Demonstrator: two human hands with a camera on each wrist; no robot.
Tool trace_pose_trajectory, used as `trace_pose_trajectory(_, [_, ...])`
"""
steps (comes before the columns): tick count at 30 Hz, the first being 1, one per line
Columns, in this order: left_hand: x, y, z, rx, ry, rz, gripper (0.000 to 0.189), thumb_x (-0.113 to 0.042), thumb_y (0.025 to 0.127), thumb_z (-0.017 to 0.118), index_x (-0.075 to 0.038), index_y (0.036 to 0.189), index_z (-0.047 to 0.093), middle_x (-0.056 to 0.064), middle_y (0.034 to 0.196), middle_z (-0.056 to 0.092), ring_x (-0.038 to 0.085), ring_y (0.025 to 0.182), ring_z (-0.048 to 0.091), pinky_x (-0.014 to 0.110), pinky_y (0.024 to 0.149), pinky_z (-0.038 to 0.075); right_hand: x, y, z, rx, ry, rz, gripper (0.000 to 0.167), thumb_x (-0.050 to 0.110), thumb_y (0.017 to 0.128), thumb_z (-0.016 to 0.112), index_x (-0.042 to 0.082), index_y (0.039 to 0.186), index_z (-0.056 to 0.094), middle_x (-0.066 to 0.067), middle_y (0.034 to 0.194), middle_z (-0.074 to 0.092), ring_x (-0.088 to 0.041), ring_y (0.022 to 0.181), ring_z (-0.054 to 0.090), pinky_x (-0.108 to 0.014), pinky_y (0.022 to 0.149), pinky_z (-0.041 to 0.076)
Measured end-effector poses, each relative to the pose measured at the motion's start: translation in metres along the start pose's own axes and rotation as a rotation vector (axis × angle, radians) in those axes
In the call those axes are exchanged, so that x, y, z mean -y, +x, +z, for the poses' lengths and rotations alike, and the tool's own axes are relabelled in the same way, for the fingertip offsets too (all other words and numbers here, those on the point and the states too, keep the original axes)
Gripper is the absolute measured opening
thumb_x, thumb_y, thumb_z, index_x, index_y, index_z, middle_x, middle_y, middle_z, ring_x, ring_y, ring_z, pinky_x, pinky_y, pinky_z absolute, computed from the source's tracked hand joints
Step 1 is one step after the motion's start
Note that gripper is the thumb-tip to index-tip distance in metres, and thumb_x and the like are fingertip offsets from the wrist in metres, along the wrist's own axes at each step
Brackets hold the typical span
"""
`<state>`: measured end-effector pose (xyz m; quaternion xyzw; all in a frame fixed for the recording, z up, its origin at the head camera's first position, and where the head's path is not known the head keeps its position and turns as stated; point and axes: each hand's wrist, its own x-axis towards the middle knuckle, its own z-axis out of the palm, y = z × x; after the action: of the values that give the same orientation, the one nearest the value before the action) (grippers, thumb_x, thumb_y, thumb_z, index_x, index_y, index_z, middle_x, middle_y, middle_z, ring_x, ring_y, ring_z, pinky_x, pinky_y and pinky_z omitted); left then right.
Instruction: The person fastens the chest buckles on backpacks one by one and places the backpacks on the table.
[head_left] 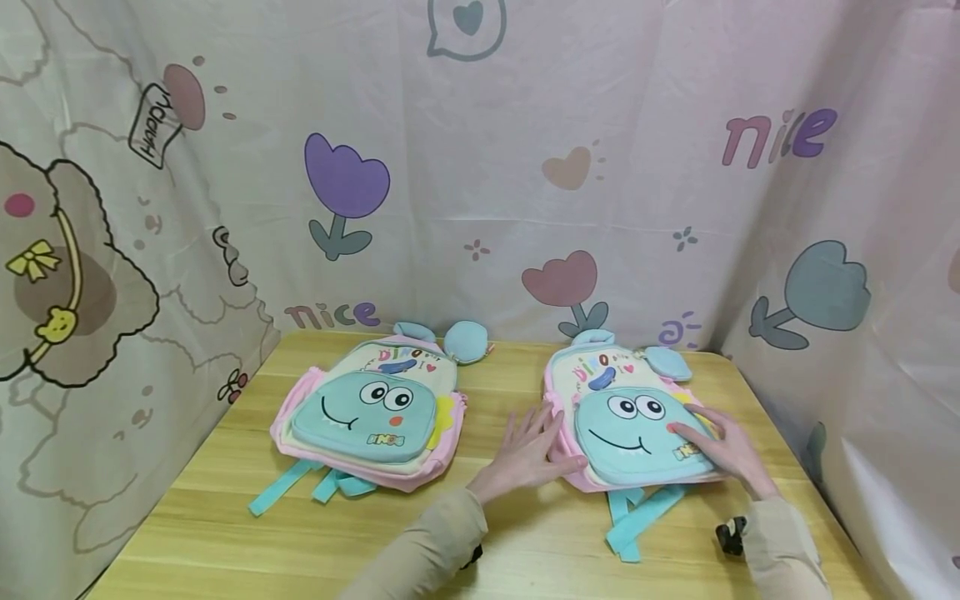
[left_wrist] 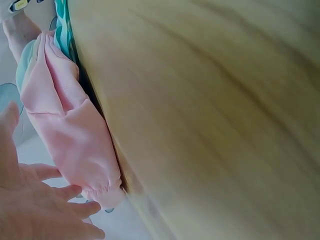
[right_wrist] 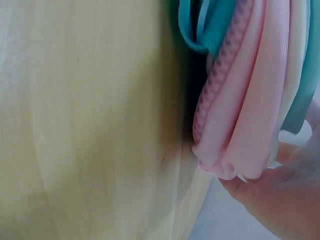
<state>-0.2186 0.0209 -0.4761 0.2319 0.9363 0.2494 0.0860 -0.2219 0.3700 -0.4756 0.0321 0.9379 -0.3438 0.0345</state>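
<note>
Two matching children's backpacks lie face up on the table, each pink and cream with a light-blue smiling dinosaur pocket. The right-hand backpack (head_left: 622,446) is between both hands. My left hand (head_left: 525,450) is at its left side, fingers spread, thumb by the lower edge. In the left wrist view, those fingers overlap the far end of the pink side (left_wrist: 75,130). My right hand (head_left: 723,450) rests on the opposite side, thumb reaching across the front pocket. In the right wrist view its fingertips (right_wrist: 235,187) touch the pink side. The left-hand backpack (head_left: 360,425) lies apart from both hands.
The wooden table (head_left: 217,508) carries both bags, with light-blue straps (head_left: 630,529) trailing toward me. Small round blue pouches (head_left: 467,342) sit at the tops of the bags. A printed curtain (head_left: 465,125) surrounds the back and sides of the table.
</note>
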Motion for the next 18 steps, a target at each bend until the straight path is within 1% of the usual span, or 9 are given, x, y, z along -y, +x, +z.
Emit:
trace_pose_trajectory(4, [0.005,0.0,-0.003,-0.006,-0.003,-0.016,0.098,-0.074,0.09,0.051,-0.015,0.162,0.02,0.008,0.171,0.012,0.034,0.158,0.012,0.06,0.127,0.004,0.002,-0.001,0.002,0.015,0.011,-0.025,0.079,0.052,0.096,0.062,0.002,0.153,0.039,-0.04,0.158,0.021,-0.061,0.14,0.025,-0.075,0.107,0.028])
trace_pose_trajectory(8, [0.01,0.0,-0.005,-0.01,0.005,-0.038,0.101,-0.073,0.089,0.054,-0.013,0.162,0.02,0.009,0.171,0.011,0.037,0.157,0.014,0.06,0.126,0.005,0.003,-0.001,0.005,0.011,0.004,-0.05,0.075,0.05,0.096,0.062,0.002,0.15,0.043,-0.037,0.157,0.027,-0.059,0.138,0.032,-0.072,0.105,0.034])
trace_pose_trajectory(12, [0.014,0.001,-0.007,-0.014,-0.003,-0.046,0.104,-0.074,0.088,0.055,-0.011,0.162,0.02,0.01,0.171,0.009,0.038,0.157,0.014,0.061,0.126,0.006,0.005,-0.002,0.008,0.008,0.007,-0.06,0.073,0.049,0.095,0.063,0.001,0.148,0.046,-0.037,0.156,0.031,-0.057,0.135,0.036,-0.07,0.103,0.036])
trace_pose_trajectory(14, [0.017,0.001,-0.008,-0.016,-0.016,-0.048,0.104,-0.075,0.088,0.055,-0.01,0.162,0.02,0.011,0.171,0.009,0.038,0.157,0.013,0.062,0.126,0.005,0.006,-0.003,0.008,0.018,0.032,-0.06,0.073,0.047,0.095,0.064,0.0,0.148,0.045,-0.036,0.155,0.033,-0.054,0.134,0.038,-0.069,0.103,0.036])
trace_pose_trajectory(16, [0.018,0.002,-0.009,-0.023,-0.034,-0.048,0.105,-0.074,0.088,0.055,-0.009,0.161,0.02,0.011,0.171,0.01,0.038,0.157,0.013,0.062,0.126,0.004,0.006,-0.003,0.009,0.02,0.047,-0.065,0.072,0.045,0.096,0.065,0.0,0.147,0.046,-0.035,0.152,0.038,-0.049,0.128,0.043,-0.06,0.099,0.042])
trace_pose_trajectory(18, [0.02,0.003,-0.01,-0.031,-0.052,-0.041,0.104,-0.073,0.088,0.056,-0.008,0.161,0.021,0.012,0.171,0.011,0.036,0.157,0.013,0.062,0.126,0.004,0.006,-0.004,0.008,0.028,0.062,-0.06,0.071,0.045,0.096,0.065,0.0,0.147,0.047,-0.033,0.15,0.041,-0.045,0.124,0.044,-0.05,0.094,0.043])
